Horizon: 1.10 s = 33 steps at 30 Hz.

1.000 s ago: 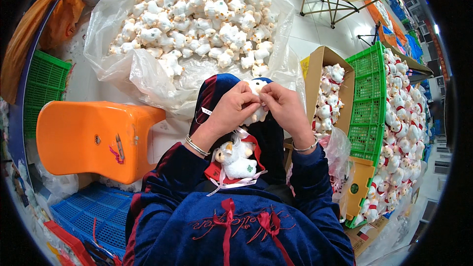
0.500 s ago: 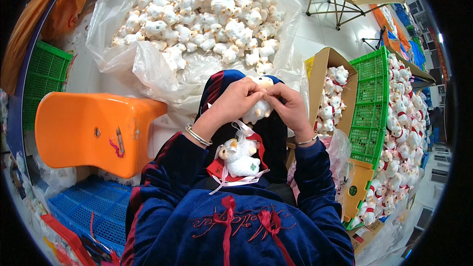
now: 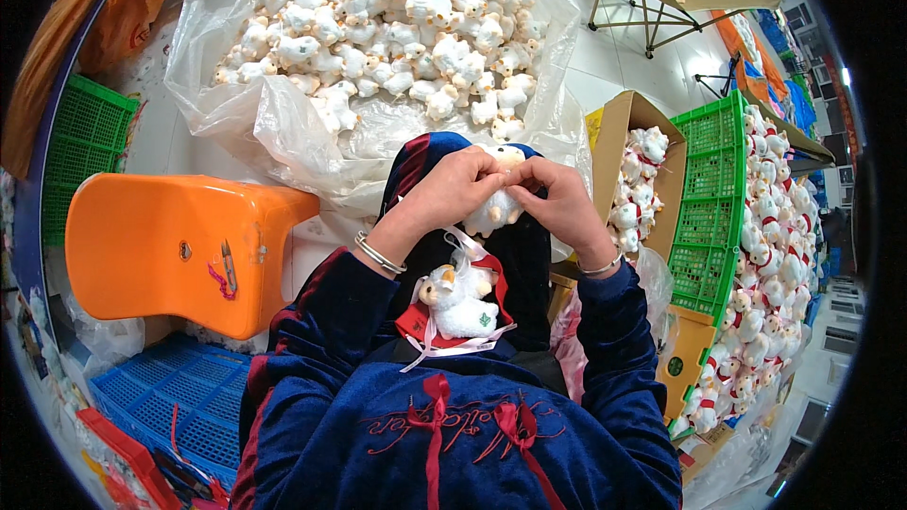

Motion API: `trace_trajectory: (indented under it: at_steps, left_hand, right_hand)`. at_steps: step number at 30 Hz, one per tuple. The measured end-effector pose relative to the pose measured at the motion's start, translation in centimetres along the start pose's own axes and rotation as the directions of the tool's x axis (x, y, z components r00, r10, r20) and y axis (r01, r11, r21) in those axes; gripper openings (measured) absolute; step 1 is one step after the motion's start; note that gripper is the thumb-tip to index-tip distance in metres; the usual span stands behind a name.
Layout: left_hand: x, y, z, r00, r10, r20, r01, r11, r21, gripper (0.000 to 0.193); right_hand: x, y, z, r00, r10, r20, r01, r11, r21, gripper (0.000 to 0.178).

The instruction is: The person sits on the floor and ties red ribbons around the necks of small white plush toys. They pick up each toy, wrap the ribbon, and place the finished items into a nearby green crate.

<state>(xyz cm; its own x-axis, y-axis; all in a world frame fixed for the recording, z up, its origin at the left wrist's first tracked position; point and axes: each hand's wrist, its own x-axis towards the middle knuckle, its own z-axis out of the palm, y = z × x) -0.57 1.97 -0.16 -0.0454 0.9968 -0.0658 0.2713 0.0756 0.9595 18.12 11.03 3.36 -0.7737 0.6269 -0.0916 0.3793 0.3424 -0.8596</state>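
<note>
Above my knees, a small white plush toy (image 3: 493, 214) is between my two hands, its head at the top and its body below. My left hand (image 3: 461, 191) pinches at its neck with thumb and fingers closed. From the other side my right hand (image 3: 559, 200) pinches at the same spot, fingertips nearly meeting the left ones. Whatever thin thing the fingertips may grip there is hidden. Closer to me, a second white plush toy (image 3: 463, 307) lies in my lap on red cloth (image 3: 413, 323), with pale ribbons (image 3: 453, 351) around it.
Ahead lies a large clear plastic bag (image 3: 293, 132) heaped with white plush toys. On the left, an orange stool (image 3: 142, 255) bears small snips (image 3: 229, 266). A cardboard box (image 3: 666, 189) and green crate (image 3: 709, 198) stand right, beside many toys with red neckbands. A blue crate (image 3: 179, 406) sits lower left.
Almost nothing differs. My right hand's fingers have shifted slightly at the toy's neck, and both hands stay on it.
</note>
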Motion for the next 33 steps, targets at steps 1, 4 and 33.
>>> trace_trajectory:
  at_steps: [1, 4, 33]
  left_hand:
    - [0.0, -0.1, 0.0, 1.0, 0.007, 0.001, -0.007, 1.0, 0.0, 0.025]
    - [0.1, -0.4, 0.0, 1.0, 0.021, 0.004, -0.021, 1.0, 0.005, 0.024]
    - [-0.5, 0.1, -0.4, 0.999, -0.045, -0.004, 0.044, 0.993, -0.112, 0.02]
  right_hand:
    - [0.0, -0.3, 0.1, 1.0, -0.015, -0.008, 0.015, 0.999, -0.031, 0.01]
    - [0.0, -0.8, 0.2, 0.999, -0.042, -0.012, 0.041, 0.994, -0.096, 0.011]
    - [-0.2, 1.1, 2.7, 0.844, -0.493, -0.213, 0.392, 0.836, -0.384, 0.019]
